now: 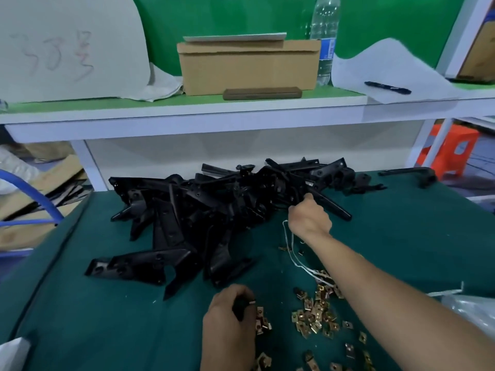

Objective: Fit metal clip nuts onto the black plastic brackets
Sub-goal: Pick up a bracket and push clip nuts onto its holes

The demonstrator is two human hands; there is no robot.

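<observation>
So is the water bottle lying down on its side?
No, the water bottle stands upright on the shelf, just right of the cardboard box.

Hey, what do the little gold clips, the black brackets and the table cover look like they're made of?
Clip nuts: likely plated metal, brassy gold with bright glints. Brackets: probably moulded plastic, black with a dull sheen. Table cover: seemingly dark green matte fabric or mat; hard to tell.

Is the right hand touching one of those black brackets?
Touching. The head view shows the right hand with its fingers curled round a bracket, no gap between them.
</observation>
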